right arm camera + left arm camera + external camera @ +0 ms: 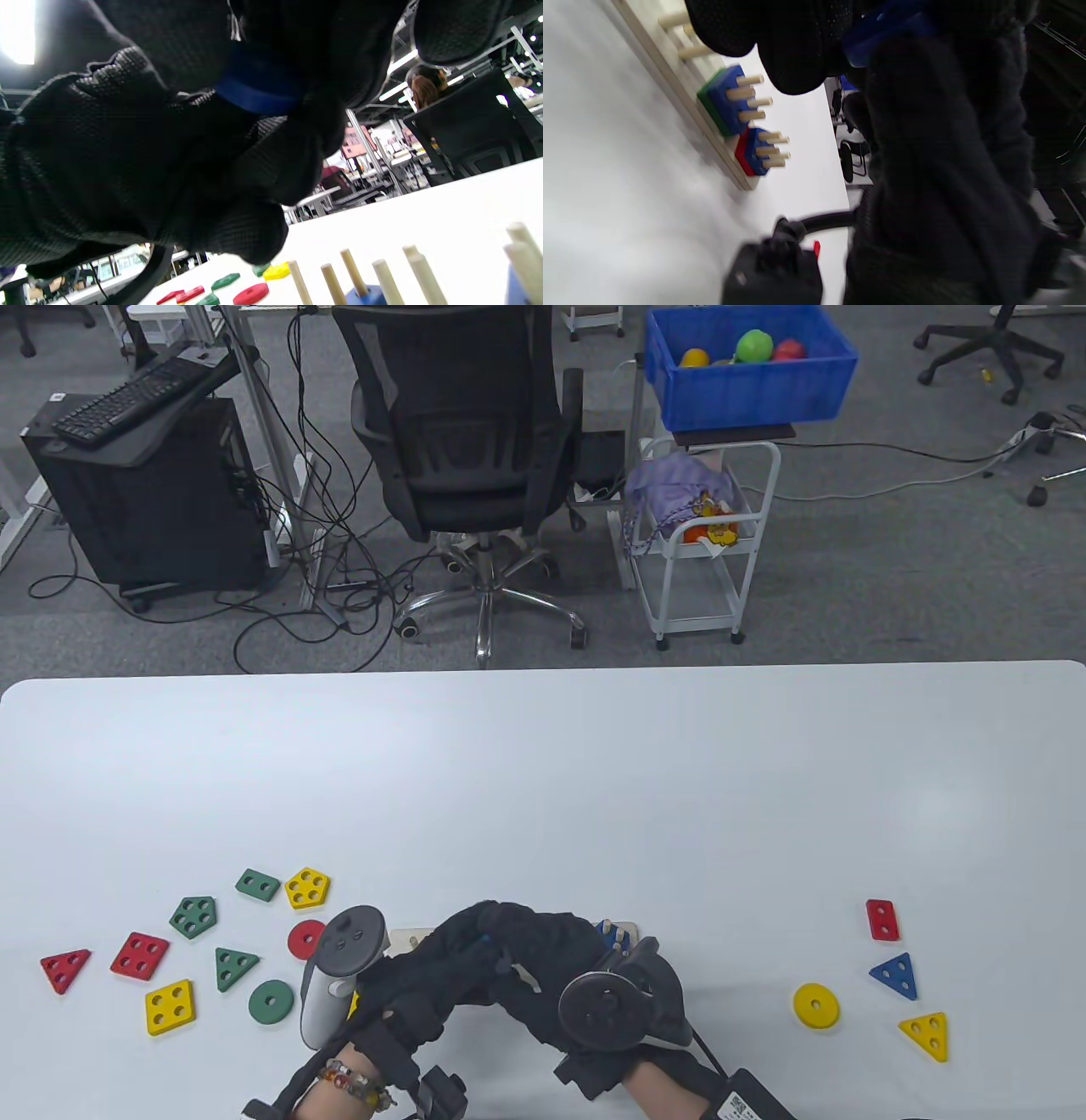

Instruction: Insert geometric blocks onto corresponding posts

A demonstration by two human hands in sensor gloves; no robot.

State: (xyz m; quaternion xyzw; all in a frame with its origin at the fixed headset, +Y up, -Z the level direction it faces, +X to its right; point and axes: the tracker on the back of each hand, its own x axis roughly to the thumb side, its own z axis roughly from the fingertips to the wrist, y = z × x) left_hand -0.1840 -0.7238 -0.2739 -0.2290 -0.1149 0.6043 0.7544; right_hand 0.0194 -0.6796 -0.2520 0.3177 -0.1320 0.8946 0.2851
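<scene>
Both hands meet above the pale wooden peg board [683, 91], which lies at the near edge of the white bench [543, 780]. The left hand [441, 963] in its black sensor glove comes from the near left and bends to the right over the board; the right hand [551, 954], also gloved, arches from the near right, and its fingers overlap those of the left. Between the two hands sits a blue wooden block [254, 91]; its shape is hidden, only an edge shows. In both wrist views fingers of both hands curl round this block, above the pegs. On the board, near its end, a blue block lies over a green one [723, 101] on four pegs, and beside it a blue block lies over a red one [751, 152]. Most of the board is covered by the gloves in the table view. Left of the board loose blocks are scattered, among them a red round disc [305, 938] and a green round disc [271, 1002]; far right of the board lies a yellow round disc [815, 1005]. The left wrist view is blurred.
</scene>
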